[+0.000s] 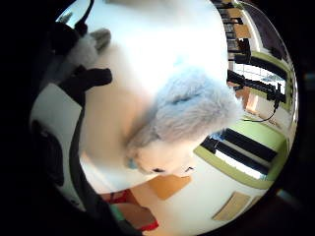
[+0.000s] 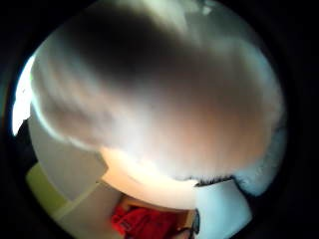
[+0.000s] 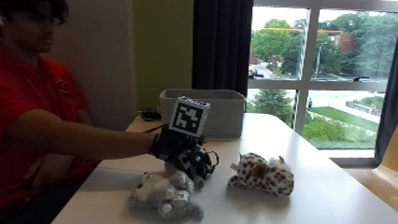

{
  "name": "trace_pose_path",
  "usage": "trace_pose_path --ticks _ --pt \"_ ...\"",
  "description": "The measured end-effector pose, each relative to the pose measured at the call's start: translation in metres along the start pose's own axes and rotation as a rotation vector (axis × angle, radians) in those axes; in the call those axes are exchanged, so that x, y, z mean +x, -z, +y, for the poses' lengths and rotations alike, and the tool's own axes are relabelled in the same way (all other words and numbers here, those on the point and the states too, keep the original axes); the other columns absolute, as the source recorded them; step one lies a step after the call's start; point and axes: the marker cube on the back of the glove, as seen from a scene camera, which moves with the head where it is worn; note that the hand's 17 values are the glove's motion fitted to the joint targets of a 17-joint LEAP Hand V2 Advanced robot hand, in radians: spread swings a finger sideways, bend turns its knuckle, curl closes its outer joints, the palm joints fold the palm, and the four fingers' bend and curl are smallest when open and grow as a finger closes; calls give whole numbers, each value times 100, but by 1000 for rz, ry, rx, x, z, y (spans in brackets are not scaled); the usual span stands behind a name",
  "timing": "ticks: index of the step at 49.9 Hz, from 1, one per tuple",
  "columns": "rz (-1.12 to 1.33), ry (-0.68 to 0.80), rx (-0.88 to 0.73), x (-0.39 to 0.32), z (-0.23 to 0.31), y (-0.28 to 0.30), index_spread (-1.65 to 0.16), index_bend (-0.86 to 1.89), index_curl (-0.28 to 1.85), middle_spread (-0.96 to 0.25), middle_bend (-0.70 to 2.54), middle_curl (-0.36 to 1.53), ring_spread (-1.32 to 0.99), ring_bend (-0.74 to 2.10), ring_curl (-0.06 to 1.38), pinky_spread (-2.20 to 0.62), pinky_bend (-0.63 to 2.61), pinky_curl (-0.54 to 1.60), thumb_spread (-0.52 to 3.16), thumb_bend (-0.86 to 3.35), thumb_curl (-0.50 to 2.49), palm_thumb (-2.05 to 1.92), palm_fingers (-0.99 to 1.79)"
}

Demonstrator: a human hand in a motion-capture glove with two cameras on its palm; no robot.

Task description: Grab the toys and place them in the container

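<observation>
White table (image 3: pixel 323 186) by window: grey-and-white plush toy (image 3: pixel 165 196) is grasped by black-gloved right hand (image 3: pixel 183 156); spotted plush toy (image 3: pixel 261 175) lies right, grey fabric container (image 3: pixel 202 109) far behind.

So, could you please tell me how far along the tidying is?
Nothing looks done: whether the bin holds anything can't be seen. In hand: the gloved hand grips the grey toy on the table. Left: the spotted toy beside it.

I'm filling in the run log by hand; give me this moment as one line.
phase: grasp | right hand: grips grey plush toy on table | spotted plush toy: lying on table | grey container: behind, contents unseen
</observation>
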Motion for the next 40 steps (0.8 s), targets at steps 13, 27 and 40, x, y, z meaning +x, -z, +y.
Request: trace_pose_path --ticks 13,27,40 --pt "-100 -48 290 2 -3 6 -44 46 40 -35 45 36 -40 89 36 -40 92 34 99 21 54 61 120" --pt "-158 50 403 -24 23 89 -44 60 57 -37 77 53 -41 110 47 -46 90 38 66 18 69 64 125" --pt "-207 205 550 -161 60 219 -44 64 69 -34 85 59 -40 113 49 -47 95 41 49 15 80 61 115"
